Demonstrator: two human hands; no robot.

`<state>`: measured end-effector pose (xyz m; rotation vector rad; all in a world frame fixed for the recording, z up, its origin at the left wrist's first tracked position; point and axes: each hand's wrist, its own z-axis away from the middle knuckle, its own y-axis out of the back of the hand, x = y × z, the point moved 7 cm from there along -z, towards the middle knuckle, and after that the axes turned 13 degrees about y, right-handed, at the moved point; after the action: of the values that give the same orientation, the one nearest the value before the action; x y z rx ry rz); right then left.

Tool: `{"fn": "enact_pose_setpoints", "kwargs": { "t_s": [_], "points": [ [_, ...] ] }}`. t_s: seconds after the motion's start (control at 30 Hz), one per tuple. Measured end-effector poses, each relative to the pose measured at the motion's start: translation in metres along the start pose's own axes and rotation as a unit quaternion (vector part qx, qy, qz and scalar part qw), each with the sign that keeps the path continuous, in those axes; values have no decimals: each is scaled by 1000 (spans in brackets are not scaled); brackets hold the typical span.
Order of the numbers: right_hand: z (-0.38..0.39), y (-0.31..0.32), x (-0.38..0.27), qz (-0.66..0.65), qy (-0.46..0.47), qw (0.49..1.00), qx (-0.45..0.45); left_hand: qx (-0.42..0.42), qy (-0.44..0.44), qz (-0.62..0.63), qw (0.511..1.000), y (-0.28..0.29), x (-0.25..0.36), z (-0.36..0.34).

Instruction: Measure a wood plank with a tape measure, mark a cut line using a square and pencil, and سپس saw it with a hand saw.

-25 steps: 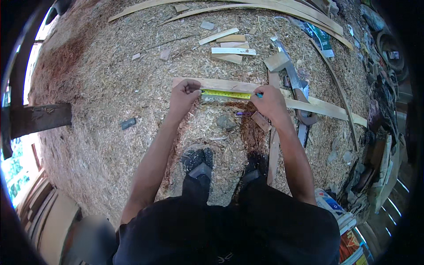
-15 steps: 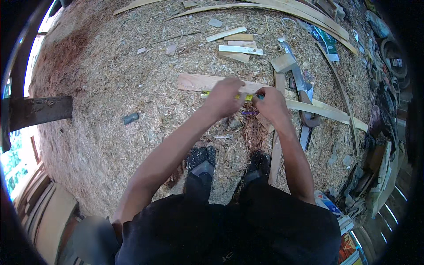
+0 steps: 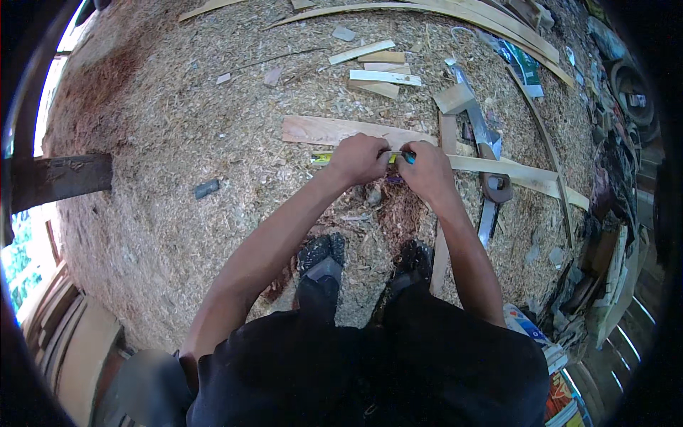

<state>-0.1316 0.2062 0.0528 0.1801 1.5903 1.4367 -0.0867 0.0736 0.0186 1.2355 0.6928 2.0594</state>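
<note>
My left hand (image 3: pixel 361 159) is closed on a yellow measuring tape (image 3: pixel 321 159), whose blade sticks out to its left and shows again between my hands. Close beside it, my right hand (image 3: pixel 428 171) is closed on a small teal object (image 3: pixel 409 157); its kind is mostly hidden by the fingers. A thin pale wooden strip (image 3: pixel 491 166) runs out rightward from under my right hand. Just beyond both hands lies a wider, pinkish board (image 3: pixel 316 129) on the shavings. Something purple (image 3: pixel 394 180) shows below my right hand.
A handsaw (image 3: pixel 487 153) lies right of my hands, with a wood block (image 3: pixel 453 99) by its blade. Several short offcuts (image 3: pixel 384 77) lie farther away. Long strips (image 3: pixel 491 25) curve across the far right. A dark block (image 3: pixel 207 188) sits left on the wood shavings (image 3: pixel 178 142).
My two hands have come closer together, the right one shifting slightly left. More of the yellow tape's left end shows past my left hand. The view has shifted slightly.
</note>
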Motion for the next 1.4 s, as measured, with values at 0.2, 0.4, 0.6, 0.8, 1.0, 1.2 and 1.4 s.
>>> {"fn": "enact_pose_setpoints", "kwargs": {
  "t_s": [0.2, 0.4, 0.6, 0.8, 1.0, 1.2, 1.4],
  "points": [
    [3, -3, -2, -1, 5, 1000, -21, 12, 16, 5, 1000, 0, -5, 2],
    [17, 21, 1, 27, -35, 997, 64, 17, 32, 35, 999, 12, -20, 7],
    [19, 18, 8, 15, -34, 998, 47, 18, 26, 49, 998, 12, -30, 7],
    [19, 10, 13, 63, 5, 997, 47, -10, 30, 40, 999, 9, -28, 10],
    [16, -2, 15, 16, 21, 999, 30, 4, 12, 57, 998, 4, -38, 10],
    [18, 7, 17, -9, 70, 996, 51, -39, 45, 71, 996, 4, -35, 8],
    [27, 12, 11, 43, 75, 996, 22, -31, 33, 78, 996, 5, -36, 8]
  ]
}}
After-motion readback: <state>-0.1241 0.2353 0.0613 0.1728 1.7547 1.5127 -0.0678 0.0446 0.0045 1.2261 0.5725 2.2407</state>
